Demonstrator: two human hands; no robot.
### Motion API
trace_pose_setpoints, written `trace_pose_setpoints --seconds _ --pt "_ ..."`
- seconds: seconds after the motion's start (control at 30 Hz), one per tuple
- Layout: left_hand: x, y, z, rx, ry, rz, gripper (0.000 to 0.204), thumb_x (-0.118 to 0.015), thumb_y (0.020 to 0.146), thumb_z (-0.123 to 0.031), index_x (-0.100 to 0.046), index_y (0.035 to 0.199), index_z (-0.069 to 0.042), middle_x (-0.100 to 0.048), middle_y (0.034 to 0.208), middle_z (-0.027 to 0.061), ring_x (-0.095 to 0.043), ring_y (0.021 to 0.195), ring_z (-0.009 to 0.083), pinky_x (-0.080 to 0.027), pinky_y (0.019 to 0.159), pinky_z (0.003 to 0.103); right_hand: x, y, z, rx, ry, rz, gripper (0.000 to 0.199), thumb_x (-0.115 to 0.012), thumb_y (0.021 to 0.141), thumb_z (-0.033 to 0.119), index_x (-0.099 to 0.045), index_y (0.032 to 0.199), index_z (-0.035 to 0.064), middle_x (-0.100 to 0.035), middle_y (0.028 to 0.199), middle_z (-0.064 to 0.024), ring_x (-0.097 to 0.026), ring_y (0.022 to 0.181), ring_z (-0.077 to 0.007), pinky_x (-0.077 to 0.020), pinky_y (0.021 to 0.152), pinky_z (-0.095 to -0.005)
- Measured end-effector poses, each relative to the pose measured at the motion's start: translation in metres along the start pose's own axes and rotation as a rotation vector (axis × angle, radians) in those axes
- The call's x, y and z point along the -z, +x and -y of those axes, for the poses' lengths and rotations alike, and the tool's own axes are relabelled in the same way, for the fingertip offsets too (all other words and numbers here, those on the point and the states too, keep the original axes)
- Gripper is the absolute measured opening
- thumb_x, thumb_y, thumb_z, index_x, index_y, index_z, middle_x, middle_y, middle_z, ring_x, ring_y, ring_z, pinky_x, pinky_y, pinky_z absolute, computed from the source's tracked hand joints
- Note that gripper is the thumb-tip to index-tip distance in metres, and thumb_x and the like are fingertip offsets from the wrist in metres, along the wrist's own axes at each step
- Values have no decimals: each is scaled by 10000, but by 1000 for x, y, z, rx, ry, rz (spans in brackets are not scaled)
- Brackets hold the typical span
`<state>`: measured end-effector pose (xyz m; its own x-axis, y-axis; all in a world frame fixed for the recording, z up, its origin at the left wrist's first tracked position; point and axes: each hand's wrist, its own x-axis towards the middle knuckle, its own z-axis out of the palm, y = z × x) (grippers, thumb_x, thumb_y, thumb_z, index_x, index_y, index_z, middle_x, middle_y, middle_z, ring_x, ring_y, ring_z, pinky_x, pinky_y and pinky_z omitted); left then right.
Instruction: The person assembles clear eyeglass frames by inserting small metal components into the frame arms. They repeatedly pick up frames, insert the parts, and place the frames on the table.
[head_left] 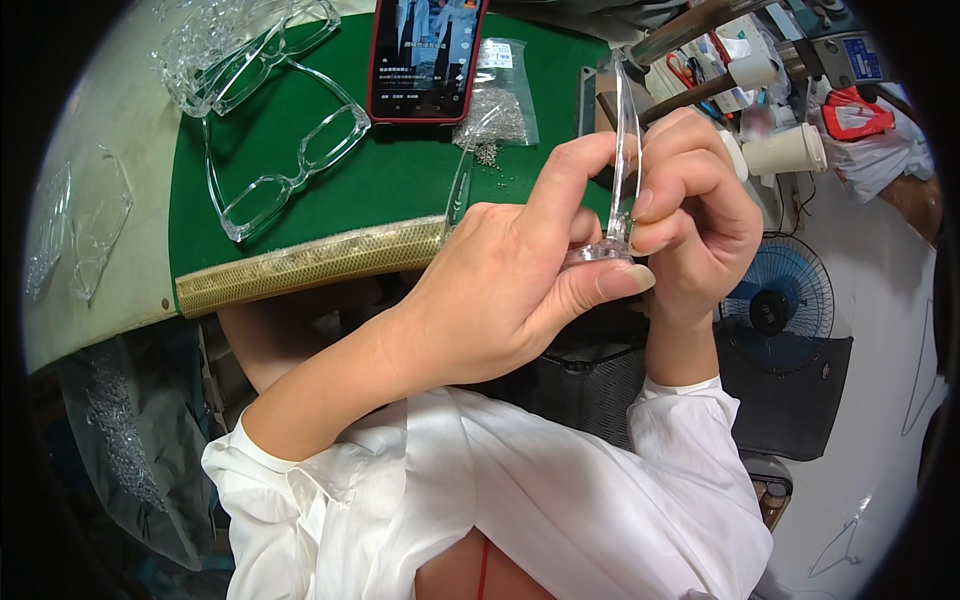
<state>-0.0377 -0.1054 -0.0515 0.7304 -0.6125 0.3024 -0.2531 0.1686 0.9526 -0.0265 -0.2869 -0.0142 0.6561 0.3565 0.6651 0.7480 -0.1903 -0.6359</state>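
My left hand (510,265) is closed around a clear plastic eyeglass frame (622,150), its thumb pressing on the frame's lower end. One temple stands upright between my two hands, and another clear strip (458,190) sticks out left of my left hand. Most of the front is hidden by my fingers. Beside the hinge end of the upright temple, my right hand (705,205) is closed in a pinch. Whatever tiny thing its fingertips hold, if any, cannot be made out.
More clear eyeglass frames (290,180) lie on the green mat (400,180), piled at the far left. A phone in a red case (425,60) stands by a plastic bag (505,115) of tiny metal parts, some spilled. Metal bars (690,30), a white cup (790,152) and a fan (780,300) are right.
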Motion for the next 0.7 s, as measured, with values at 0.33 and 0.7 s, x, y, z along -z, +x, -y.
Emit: trace_pose_setpoints --seconds 0.33,0.7 --pt "-1 8 2 -29 26 6 751 -523 922 -466 -197 1398 16 -620 1001 141 -655 796 190 -507 737 291 4 -6 -4 -155 246 -101 220 -754 711 -13 -607 874 -30 -532 869 -58 -534 715 -102 -428 621 -198" --pt "-13 69 12 -322 449 -155 428 -566 921 -278 -442 1246 -29 -630 909 165 -618 801 293 -483 682 353 31 -13 -7 -384 329 -276 180 -677 847 104 -647 966 -28 -596 919 -29 -600 807 -110 -489 735 -240"
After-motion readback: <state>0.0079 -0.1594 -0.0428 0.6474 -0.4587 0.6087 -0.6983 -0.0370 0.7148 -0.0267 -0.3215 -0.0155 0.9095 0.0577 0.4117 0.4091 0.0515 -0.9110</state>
